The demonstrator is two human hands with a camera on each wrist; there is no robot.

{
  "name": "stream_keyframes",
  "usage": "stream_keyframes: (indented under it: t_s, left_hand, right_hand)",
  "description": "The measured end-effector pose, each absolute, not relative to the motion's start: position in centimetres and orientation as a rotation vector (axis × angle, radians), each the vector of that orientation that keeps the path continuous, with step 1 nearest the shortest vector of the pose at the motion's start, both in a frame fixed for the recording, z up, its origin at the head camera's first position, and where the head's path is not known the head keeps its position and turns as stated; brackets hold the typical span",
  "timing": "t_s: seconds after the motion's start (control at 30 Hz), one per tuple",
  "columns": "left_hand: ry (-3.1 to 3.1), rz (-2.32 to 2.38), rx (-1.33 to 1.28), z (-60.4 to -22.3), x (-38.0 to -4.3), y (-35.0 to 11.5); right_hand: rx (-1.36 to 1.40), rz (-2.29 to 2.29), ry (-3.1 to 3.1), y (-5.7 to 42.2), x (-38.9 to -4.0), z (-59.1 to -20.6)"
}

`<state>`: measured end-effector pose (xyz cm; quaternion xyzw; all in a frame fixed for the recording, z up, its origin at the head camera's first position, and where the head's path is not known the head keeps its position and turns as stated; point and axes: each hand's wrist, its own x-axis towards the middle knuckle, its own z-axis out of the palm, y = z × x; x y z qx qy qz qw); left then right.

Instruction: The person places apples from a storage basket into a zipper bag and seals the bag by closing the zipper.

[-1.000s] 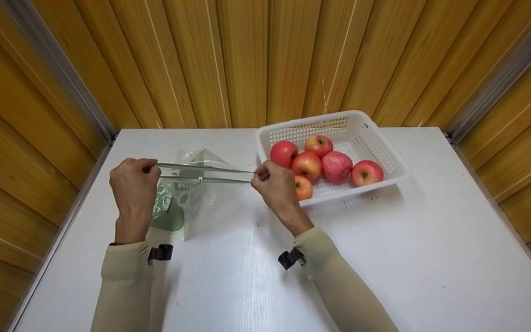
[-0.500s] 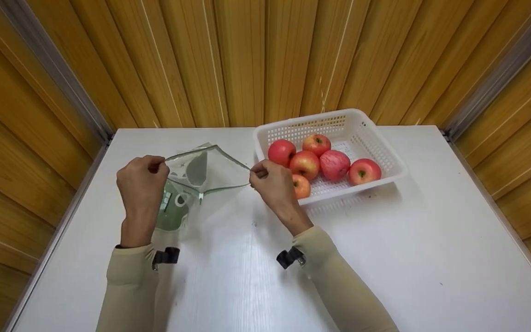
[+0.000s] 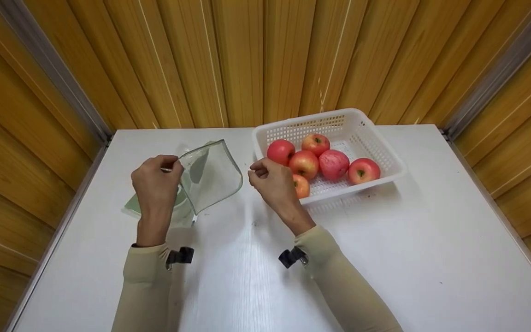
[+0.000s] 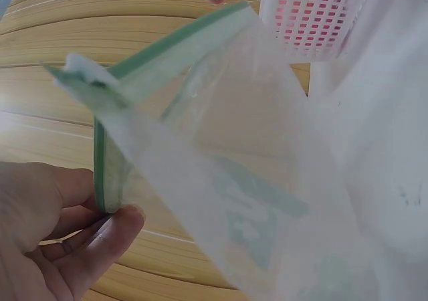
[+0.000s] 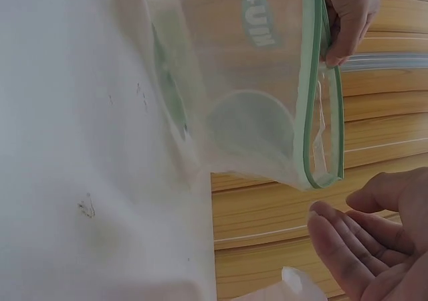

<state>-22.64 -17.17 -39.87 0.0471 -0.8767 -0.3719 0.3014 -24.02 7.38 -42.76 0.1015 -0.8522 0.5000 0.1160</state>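
Observation:
A clear zip bag (image 3: 217, 182) with green printing and a green zip edge stands with its mouth spread wide at the left of the table. My left hand (image 3: 157, 182) pinches the left end of that mouth between thumb and fingers, as the left wrist view also shows. Just right of the bag's free corner is my right hand (image 3: 272, 182), its fingers loosely bent and holding nothing. In the right wrist view a small gap separates these fingertips (image 5: 321, 209) from the zip edge (image 5: 324, 180). Part of the bag is hidden behind my left hand.
A white perforated basket (image 3: 392, 173) stands at the back, right of the bag, with several red apples (image 3: 304, 164) in it. My right hand overlaps its near left corner. Wood-patterned panels (image 3: 242, 60) rise behind the white table (image 3: 362, 267) and at both sides.
The bag's two zip edges have spread apart from a narrow slit to a wide mouth. My right hand has let go of the bag, and my left hand has moved right with it.

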Motion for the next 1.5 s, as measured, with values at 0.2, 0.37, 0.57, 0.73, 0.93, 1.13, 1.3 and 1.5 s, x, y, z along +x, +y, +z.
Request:
stream_keyframes:
  t_s: [0.2, 0.37, 0.57, 0.73, 0.93, 1.13, 1.3, 1.5]
  left_hand:
    - [-2.299, -1.132, 0.184, -39.9, -22.6, -16.5]
    - [-2.268, -1.305, 0.252, -39.8, -22.5, -16.1]
    - [-2.262, -1.38, 0.276, -40.2, -22.5, -15.8]
    - [-2.24, -1.379, 0.249, -40.5, -22.4, -15.5]
    - [-2.235, -1.368, 0.23, -40.5, -22.5, -15.3]
    - [-2.245, -1.343, 0.213, -40.5, -22.5, -15.2]
    - [-2.225, -1.33, 0.211, -40.7, -22.4, -15.1]
    - [-2.196, -1.383, 0.206, -40.7, -22.3, -14.9]
  right_hand:
    - [0.316, 1.407, -2.502, 8.4, -24.0, -42.0]
    - [0.285, 1.387, -2.536, 9.7, -24.2, -41.6]
    - [0.332, 1.31, -2.616, 11.5, -25.0, -41.6]
    - [0.424, 1.217, -2.663, 12.9, -26.0, -41.7]
    - [0.393, 1.267, -2.737, 14.6, -26.8, -41.9]
    - [0.349, 1.265, -2.764, 16.1, -27.6, -42.1]
    - [0.274, 1.252, -2.803, 17.1, -28.4, -42.3]
    - [0.198, 1.229, -2.878, 18.4, -29.2, -42.6]
